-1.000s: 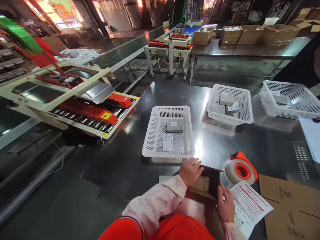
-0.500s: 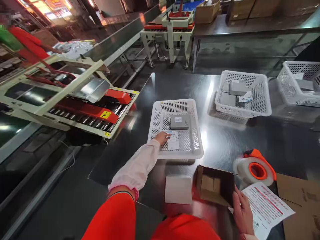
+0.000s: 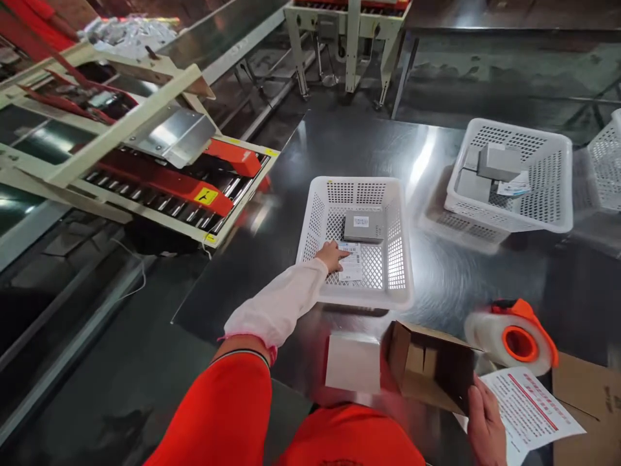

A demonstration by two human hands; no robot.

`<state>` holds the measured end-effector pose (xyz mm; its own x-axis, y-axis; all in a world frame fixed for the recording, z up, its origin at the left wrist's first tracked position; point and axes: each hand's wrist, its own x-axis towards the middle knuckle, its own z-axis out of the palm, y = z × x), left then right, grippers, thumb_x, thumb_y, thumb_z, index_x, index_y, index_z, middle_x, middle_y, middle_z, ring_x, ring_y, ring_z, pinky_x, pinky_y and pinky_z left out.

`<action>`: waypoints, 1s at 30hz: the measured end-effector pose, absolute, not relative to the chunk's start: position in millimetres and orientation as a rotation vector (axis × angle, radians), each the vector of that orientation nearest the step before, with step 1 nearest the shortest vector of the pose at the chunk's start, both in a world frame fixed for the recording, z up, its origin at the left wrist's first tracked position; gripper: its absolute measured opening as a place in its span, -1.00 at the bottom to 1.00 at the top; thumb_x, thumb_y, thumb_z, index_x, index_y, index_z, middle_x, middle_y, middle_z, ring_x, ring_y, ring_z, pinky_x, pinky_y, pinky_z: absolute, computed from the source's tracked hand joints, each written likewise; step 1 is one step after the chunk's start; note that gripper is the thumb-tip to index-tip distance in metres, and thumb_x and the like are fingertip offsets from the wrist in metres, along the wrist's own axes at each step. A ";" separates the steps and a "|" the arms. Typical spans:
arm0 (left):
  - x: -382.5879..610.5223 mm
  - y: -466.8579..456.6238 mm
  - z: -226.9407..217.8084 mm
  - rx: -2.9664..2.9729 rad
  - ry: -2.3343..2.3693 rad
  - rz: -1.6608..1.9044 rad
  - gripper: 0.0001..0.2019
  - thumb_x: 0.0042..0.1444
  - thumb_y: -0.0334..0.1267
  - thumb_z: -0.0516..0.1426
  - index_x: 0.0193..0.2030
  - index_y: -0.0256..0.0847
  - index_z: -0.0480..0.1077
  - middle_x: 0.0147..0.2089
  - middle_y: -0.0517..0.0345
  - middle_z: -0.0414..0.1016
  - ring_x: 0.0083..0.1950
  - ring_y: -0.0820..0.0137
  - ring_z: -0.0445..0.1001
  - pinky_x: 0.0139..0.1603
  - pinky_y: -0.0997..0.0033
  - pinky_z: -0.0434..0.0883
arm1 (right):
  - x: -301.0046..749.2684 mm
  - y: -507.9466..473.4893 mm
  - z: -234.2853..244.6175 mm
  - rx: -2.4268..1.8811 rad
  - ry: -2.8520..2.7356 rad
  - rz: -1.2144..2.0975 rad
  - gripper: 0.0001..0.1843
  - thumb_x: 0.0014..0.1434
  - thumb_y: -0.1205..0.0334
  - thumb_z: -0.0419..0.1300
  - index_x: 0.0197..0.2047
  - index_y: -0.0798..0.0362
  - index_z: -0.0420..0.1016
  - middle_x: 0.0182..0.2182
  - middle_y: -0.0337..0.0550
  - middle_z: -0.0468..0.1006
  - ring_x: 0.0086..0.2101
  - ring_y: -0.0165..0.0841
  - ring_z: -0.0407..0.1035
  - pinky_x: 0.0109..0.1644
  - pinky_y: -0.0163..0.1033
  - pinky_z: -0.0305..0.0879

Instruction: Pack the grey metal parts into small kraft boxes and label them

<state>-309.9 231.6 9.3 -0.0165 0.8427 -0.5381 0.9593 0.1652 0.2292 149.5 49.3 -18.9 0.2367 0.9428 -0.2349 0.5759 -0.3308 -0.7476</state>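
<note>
My left hand (image 3: 332,257) reaches into a white perforated basket (image 3: 363,301), its index finger stretched out over a printed paper slip (image 3: 350,266). Just beyond the slip, a grey box (image 3: 363,226) with a white label lies in the basket. My right hand (image 3: 486,421) grips the right side of an open brown cardboard box (image 3: 422,388), whose inside faces up. A pale rectangular piece (image 3: 353,364) lies to the left of that box. Partly beside my right hand is a printed sheet (image 3: 538,408) with red and black text.
A tape dispenser (image 3: 519,343) with an orange frame sits at the right, near flat cardboard (image 3: 594,401). Another basket (image 3: 543,217) holds grey boxes and a slip. A roller conveyor machine (image 3: 165,188) stands to the left of the metal table (image 3: 252,265).
The view has tilted down and shifted left. My left hand stays at the slip, its index finger now reaching further across it. My right hand keeps its hold on the cardboard box.
</note>
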 end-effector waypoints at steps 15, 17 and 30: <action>-305.5 230.8 12.3 1.697 1.881 -0.232 -0.37 0.11 -0.16 0.28 0.34 0.16 0.28 0.21 -0.03 0.21 0.27 0.00 0.16 0.13 0.14 0.39 | 145.0 51.5 -11.1 -2.058 -1.366 0.918 0.08 -0.06 -0.65 -0.08 0.09 0.15 0.46 0.09 0.16 0.48 0.16 0.07 0.27 0.32 0.18 0.13; -305.6 230.9 11.7 1.699 1.880 -0.226 -0.36 0.10 -0.16 0.28 0.34 0.18 0.27 0.21 -0.04 0.21 0.27 -0.01 0.16 0.13 0.11 0.39 | 144.7 51.3 -11.1 -2.058 -1.359 0.923 0.09 -0.07 -0.65 -0.06 0.10 0.17 0.45 0.10 0.17 0.48 0.16 0.06 0.27 0.32 0.17 0.14; -305.9 230.6 12.8 1.708 1.875 -0.227 -0.35 0.09 -0.17 0.27 0.34 0.14 0.28 0.22 -0.05 0.23 0.27 -0.03 0.17 0.12 0.11 0.40 | 148.5 50.7 -14.4 -2.042 -1.426 0.893 -0.06 0.04 -0.57 -0.08 0.04 0.11 0.49 0.07 0.14 0.51 0.12 0.06 0.32 0.27 0.18 0.20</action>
<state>-305.9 230.6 12.8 -0.0054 0.8529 -0.5220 0.9528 0.1629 0.2563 148.5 50.7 -14.4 0.2399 0.9425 -0.2329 0.6216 -0.3334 -0.7089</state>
